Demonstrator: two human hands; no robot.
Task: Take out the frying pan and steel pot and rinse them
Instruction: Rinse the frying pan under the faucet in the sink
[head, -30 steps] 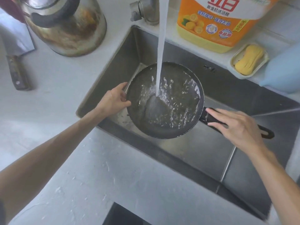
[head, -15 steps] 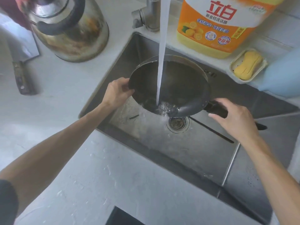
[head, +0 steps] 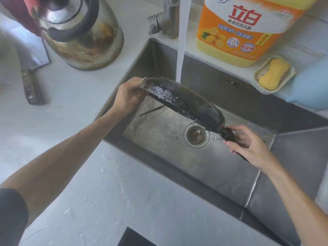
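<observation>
A black frying pan (head: 186,102) is tipped steeply on edge above the steel sink (head: 221,167), its wet underside toward me. My left hand (head: 128,95) grips the pan's far-left rim. My right hand (head: 248,145) holds the pan's black handle near the drain (head: 196,136). Water (head: 182,41) streams from the tap (head: 166,20) and meets the pan's upper edge. A stained steel kettle-like pot (head: 83,34) with a black handle stands on the counter at the upper left.
A large orange dish-soap bottle (head: 243,31) stands behind the sink, beside a yellow soap bar in a dish (head: 274,74) and a pale blue object (head: 312,84). A cleaver (head: 31,68) lies on the white counter at left. A thin dark stick (head: 151,110) lies in the sink.
The pan went from lying flat and filling with water to being tipped nearly on edge, pouring its water out. Both hands kept their hold and the drain came into sight.
</observation>
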